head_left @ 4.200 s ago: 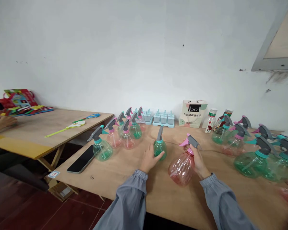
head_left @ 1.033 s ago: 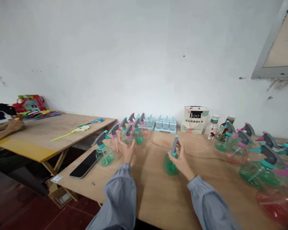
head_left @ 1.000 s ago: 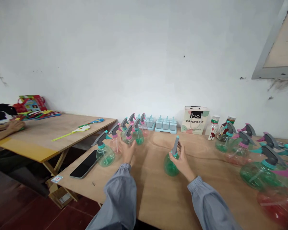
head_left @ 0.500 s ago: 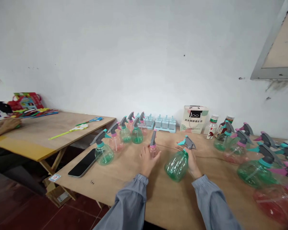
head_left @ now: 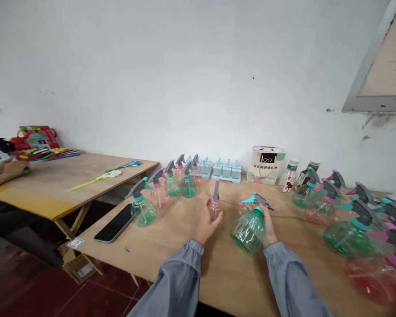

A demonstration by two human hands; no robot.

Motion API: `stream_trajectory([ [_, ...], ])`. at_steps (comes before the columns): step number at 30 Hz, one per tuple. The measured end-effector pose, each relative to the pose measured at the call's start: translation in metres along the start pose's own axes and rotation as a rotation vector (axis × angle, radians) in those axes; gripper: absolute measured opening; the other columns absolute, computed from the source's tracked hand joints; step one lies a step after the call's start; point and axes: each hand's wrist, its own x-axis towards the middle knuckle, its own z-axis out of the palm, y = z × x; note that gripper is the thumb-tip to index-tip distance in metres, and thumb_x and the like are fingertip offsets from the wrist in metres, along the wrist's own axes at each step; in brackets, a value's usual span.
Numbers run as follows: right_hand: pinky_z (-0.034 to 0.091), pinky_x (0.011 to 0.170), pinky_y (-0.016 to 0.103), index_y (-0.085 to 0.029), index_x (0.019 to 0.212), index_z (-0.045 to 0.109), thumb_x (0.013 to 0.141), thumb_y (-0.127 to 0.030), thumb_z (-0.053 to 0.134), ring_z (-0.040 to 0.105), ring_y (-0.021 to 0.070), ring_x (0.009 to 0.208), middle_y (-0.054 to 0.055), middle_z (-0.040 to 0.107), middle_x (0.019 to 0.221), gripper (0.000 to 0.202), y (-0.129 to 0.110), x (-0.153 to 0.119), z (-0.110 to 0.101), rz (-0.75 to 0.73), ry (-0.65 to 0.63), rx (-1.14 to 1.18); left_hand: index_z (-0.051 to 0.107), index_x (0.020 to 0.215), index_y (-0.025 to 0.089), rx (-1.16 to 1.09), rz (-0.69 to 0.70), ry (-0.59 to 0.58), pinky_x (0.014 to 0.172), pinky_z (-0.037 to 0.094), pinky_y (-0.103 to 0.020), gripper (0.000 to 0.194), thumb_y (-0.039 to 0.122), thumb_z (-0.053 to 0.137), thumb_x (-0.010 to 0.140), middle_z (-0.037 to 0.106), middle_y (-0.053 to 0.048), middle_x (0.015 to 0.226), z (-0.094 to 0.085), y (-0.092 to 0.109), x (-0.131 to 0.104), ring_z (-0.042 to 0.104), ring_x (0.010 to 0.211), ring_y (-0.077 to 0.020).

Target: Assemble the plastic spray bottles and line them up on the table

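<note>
Item: right hand (head_left: 269,226), which I see clamped about the neck of a green spray bottle (head_left: 247,232). Bottle tilted, near the front edge of the worktop (head_left: 171,237); base contact I cannot tell. Body bulbous, glossy clear plastic; collar and trigger turquoise, head grey.

Item: left hand (head_left: 207,225), apart from the right, closed round a pink spray bottle (head_left: 215,208). Upright, just left of the green one; translucent rounded body, pink collar, slim grey head with pink tip.

Item: right-hand bottle group (head_left: 345,237), green and pink, same squat form, toward the right edge.

Item: phone (head_left: 114,223), flat, black and smooth, near the left edge.

Item: left-hand bottle group (head_left: 143,213), reaching toward the back left corner.

Item: pale blue moulds (head_left: 226,171), plastic, ranged along the back edge.

Item: printed bag (head_left: 265,166), upright, beside the moulds.

Item: wall (head_left: 198,79), painted white, scuffed.
</note>
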Motion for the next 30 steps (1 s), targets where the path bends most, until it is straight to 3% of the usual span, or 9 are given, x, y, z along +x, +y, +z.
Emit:
stream_trajectory([
  [5,0.058,0.092,0.046,-0.025,0.113,0.069,0.074,-0.04,0.07,0.067,0.0307,0.116,0.006,0.073,0.121,0.042,0.002,0.0,-0.005,0.039,-0.026,0.021,0.035,0.137,0.017,0.004,-0.009,-0.009,0.112,0.041,-0.051,0.065,0.039,0.064,0.083,0.055,-0.018,0.137,-0.001,-0.001,0.002,0.054,0.13,-0.0304],
  [14,0.06,0.086,0.044,-0.025,0.109,0.068,0.071,-0.038,0.073,0.071,0.0298,0.107,0.005,0.077,0.105,0.041,0.003,0.002,-0.006,-0.001,0.004,-0.018,0.037,0.136,0.019,-0.031,-0.003,-0.007,0.112,0.042,-0.05,0.064,0.038,0.066,0.082,0.056,-0.017,0.136,-0.002,0.001,0.002,0.055,0.129,-0.0297],
  [21,0.061,0.071,0.028,-0.026,0.086,0.069,0.064,-0.041,0.075,0.073,0.0217,0.086,-0.002,0.076,0.076,0.027,0.004,0.004,-0.006,-0.155,0.18,-0.094,0.036,0.136,0.017,-0.032,-0.014,-0.028,0.112,0.04,-0.051,0.065,0.039,0.065,0.082,0.055,-0.017,0.137,-0.003,0.001,0.002,0.054,0.13,-0.0303],
  [26,0.06,0.078,0.037,-0.026,0.098,0.07,0.067,-0.041,0.071,0.069,0.0275,0.105,0.004,0.077,0.102,0.035,0.002,-0.005,0.003,-0.153,0.041,-0.176,0.036,0.136,0.017,-0.037,-0.013,-0.04,0.113,0.04,-0.05,0.065,0.039,0.066,0.082,0.056,-0.016,0.136,-0.004,0.002,0.003,0.054,0.13,-0.0293],
  [30,0.06,0.075,0.036,-0.026,0.093,0.071,0.067,-0.044,0.072,0.071,0.0266,0.096,0.003,0.077,0.091,0.032,0.002,-0.004,0.001,-0.178,0.038,-0.229,0.036,0.136,0.017,-0.045,-0.021,-0.043,0.114,0.039,-0.05,0.064,0.039,0.065,0.083,0.055,-0.016,0.137,-0.005,0.004,0.002,0.053,0.131,-0.0293],
])
